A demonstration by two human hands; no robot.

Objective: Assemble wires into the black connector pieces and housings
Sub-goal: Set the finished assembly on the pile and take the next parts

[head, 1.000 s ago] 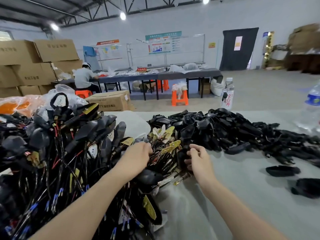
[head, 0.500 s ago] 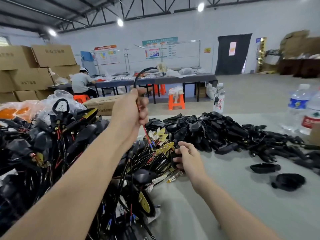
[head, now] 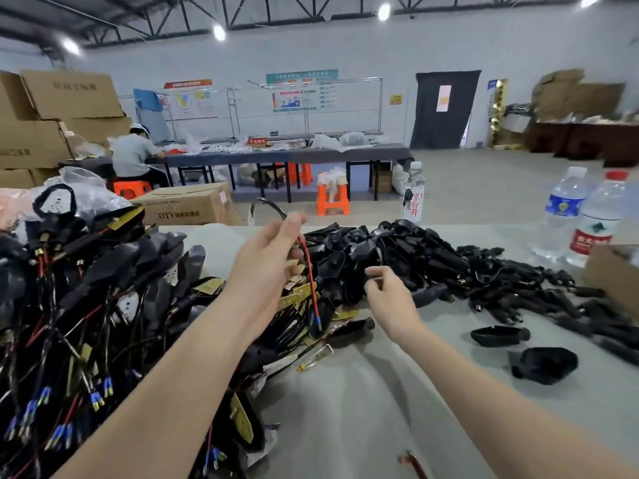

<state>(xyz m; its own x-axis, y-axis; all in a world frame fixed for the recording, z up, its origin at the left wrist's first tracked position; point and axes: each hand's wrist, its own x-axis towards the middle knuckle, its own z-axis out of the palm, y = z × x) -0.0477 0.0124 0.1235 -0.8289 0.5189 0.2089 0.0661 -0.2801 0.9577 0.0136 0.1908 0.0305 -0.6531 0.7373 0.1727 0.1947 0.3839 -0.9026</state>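
The wire hangs at the middle of the frame, held up above the table by the left hand. Its black upper end curves up and left past the thumb, and its red part drops from the fingers to a blue tip just above the heap below. The left hand grips the wire between thumb and curled fingers. The right hand hovers just right of the wire, apart from it, with fingers loosely bent and nothing in them.

Behind and right of the hands, a heap of black housings spreads across the table toward the right edge. 2 loose black pieces lie on their own at the lower right. The left of the frame is filled by a tangle of wired pieces with red and black leads, blue tips and yellow tags.

At the right edge stand 2 water bottles, and a 3rd bottle stands behind the housings. A cardboard box sits beyond the far edge of the table. In the upper left, a person sits at a long table beside stacked cartons.
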